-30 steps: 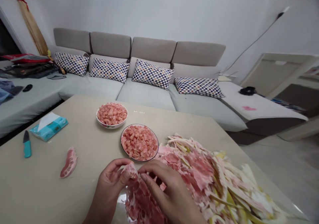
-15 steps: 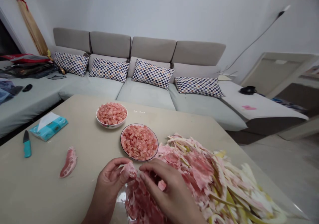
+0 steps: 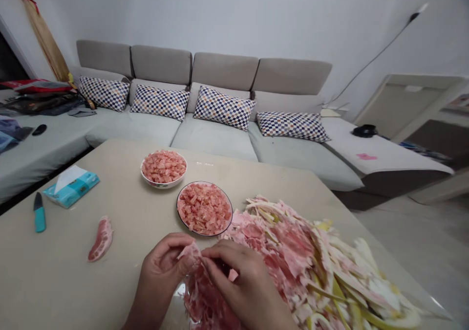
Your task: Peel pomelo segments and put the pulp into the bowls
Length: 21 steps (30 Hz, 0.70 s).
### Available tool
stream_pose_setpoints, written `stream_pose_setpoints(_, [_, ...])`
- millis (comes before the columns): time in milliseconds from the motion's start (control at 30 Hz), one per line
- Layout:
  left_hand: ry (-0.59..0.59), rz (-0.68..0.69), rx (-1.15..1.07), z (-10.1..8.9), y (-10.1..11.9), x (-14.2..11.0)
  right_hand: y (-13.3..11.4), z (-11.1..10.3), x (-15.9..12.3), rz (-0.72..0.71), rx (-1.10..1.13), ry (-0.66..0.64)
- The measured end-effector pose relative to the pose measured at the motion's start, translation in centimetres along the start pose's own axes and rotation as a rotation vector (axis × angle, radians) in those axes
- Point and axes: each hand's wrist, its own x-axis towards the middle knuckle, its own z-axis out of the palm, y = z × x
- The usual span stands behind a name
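My left hand (image 3: pixel 161 271) and my right hand (image 3: pixel 244 286) meet at the near edge of the beige table (image 3: pixel 139 222). Both pinch one pink pomelo piece (image 3: pixel 191 253), fingers closed on its skin, thumbs close together. Right beside them spreads a large heap of pink and yellowish peel scraps (image 3: pixel 308 261). Just beyond my hands stands a dark-rimmed plate (image 3: pixel 204 209) of pink fruit bits, and farther back a white bowl (image 3: pixel 163 167) with more. A single peeled segment (image 3: pixel 101 239) lies on the table to the left.
A teal-handled knife (image 3: pixel 39 213) and a teal tissue pack (image 3: pixel 71 185) lie at the table's left edge. A grey corner sofa (image 3: pixel 216 139) with checked cushions runs behind the table. Clothes and bags lie on its left part, a black object (image 3: pixel 363 131) on its right.
My right fingers have closed in onto the piece held by my left hand. The hands have sunk slightly toward the near edge. Nothing else has moved.
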Motion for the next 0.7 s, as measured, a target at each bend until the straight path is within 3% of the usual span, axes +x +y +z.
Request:
stream_pose_setpoints(100, [-0.009,0.026,-0.005,0.1,0.0,0.1,0.1,0.7,-0.1,-0.035,-0.099,0.079])
stream_pose_setpoints(233, [-0.019,-0.096,-0.032,0.1,0.2,0.1,-0.4,1.0,-0.2,-0.035,-0.134,0.13])
stream_pose_setpoints(500, [-0.161,-0.269,-0.236,0.2,0.6,-0.1,-1.2,-0.4,0.5,0.086,-0.03,-0.005])
stream_pose_setpoints(700, [-0.184,-0.363,-0.426,0.6,0.6,-0.2,-1.0,-0.6,0.6,0.086,-0.02,0.053])
